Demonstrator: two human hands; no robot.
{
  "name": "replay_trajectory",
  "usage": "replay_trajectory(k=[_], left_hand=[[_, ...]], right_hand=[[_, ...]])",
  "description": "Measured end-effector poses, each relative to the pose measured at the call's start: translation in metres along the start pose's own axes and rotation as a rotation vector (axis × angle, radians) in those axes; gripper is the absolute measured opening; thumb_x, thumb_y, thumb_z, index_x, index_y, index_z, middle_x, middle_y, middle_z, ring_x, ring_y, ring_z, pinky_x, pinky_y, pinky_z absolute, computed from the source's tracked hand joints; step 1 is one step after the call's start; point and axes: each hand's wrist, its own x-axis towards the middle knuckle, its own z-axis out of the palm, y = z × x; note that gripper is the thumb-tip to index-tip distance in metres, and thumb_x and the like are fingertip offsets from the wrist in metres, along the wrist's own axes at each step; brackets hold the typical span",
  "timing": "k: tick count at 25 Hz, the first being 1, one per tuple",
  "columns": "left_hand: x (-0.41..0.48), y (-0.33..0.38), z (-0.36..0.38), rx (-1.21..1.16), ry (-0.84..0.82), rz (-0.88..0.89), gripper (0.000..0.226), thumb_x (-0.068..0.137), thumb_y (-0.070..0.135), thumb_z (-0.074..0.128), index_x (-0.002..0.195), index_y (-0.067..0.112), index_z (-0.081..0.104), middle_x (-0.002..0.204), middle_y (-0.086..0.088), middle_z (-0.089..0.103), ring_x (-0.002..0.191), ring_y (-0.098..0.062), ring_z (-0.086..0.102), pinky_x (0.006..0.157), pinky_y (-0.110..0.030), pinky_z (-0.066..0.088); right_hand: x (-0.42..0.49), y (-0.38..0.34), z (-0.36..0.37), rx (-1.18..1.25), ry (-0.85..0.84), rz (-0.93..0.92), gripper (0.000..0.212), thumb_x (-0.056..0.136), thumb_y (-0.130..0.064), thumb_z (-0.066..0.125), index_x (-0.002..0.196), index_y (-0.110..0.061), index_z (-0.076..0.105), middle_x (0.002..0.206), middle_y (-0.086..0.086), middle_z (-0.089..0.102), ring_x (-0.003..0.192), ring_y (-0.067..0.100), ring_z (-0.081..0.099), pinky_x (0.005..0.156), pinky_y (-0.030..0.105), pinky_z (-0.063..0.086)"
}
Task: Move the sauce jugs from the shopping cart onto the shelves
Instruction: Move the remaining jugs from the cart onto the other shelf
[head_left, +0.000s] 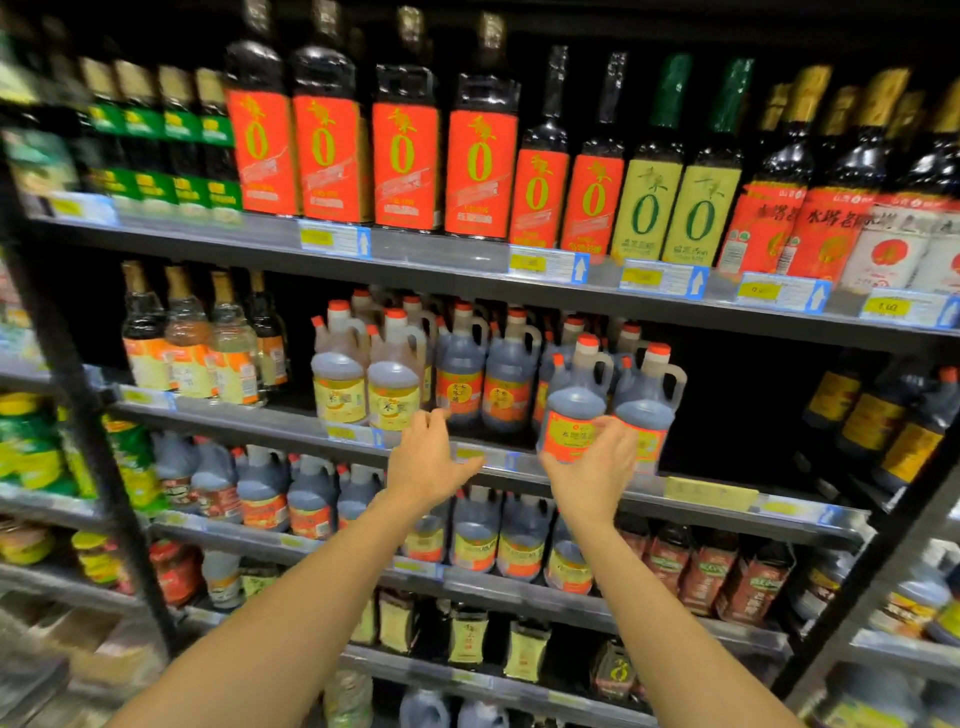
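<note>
The left hand (427, 465) and right hand (592, 470) are bare, and so are both forearms (291, 613), uncovered along all their visible length.

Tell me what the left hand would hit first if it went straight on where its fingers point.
The left hand points at the front row on the middle shelf. It would likely meet the yellow-labelled jug first, or the dark jug beside it; depth is unclear.

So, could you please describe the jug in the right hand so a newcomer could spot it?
On the second shelf from the top, follow the row of red-capped handled jugs to its right end, where two dark ones stand forward. The sauce jug is the left of that pair, the only one the right hand grips at its orange-red label.
</note>
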Motion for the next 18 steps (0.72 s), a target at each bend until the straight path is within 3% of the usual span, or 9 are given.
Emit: replay_trajectory(k=[3,6,13,18], left_hand=[[-0.042,-0.065,-0.066,0.322,-0.018,-0.065,0.085,0.081,0.065,0.061,0.144,0.017,0.032,0.141,-0.009,0.040,0.128,-0.032,0.045,0.095,-0.047,0.047],[-0.092,-0.129,-0.139,0.483,-0.022,-0.198,0.089,0.080,0.067,0.060,0.146,0.017,0.029,0.145,-0.013,0.036,0.132,-0.036,0.039,0.101,-0.051,0.040],[-0.225,-0.251,-0.275,0.631,0.044,-0.539,0.089,0.079,0.067,0.061,0.144,0.016,0.030,0.143,-0.014,0.038,0.131,-0.037,0.040,0.101,-0.053,0.041],[-0.297,-0.325,-0.329,0.654,0.044,-0.769,0.088,0.080,0.068,0.059,0.144,0.016,0.029,0.144,-0.017,0.036,0.130,-0.038,0.040,0.100,-0.053,0.043]], right_hand=[[-0.035,-0.075,0.018,-0.180,-0.359,-0.196,0.084,0.074,-0.049,0.078,0.138,-0.015,0.035,0.139,0.010,0.034,0.133,0.033,0.033,0.106,0.048,0.033],[-0.070,-0.145,0.041,-0.314,-0.650,-0.412,0.104,0.076,-0.057,0.072,0.155,-0.023,0.013,0.158,0.007,0.017,0.146,0.031,0.018,0.116,0.054,0.021],[-0.207,-0.300,0.109,-0.291,-0.837,-0.821,0.108,0.075,-0.058,0.072,0.156,-0.025,0.009,0.160,0.011,0.016,0.148,0.032,0.016,0.117,0.059,0.018],[-0.291,-0.365,0.156,-0.178,-0.998,-0.953,0.107,0.076,-0.056,0.073,0.156,-0.030,0.007,0.163,0.007,0.008,0.150,0.031,0.011,0.118,0.058,0.015]])
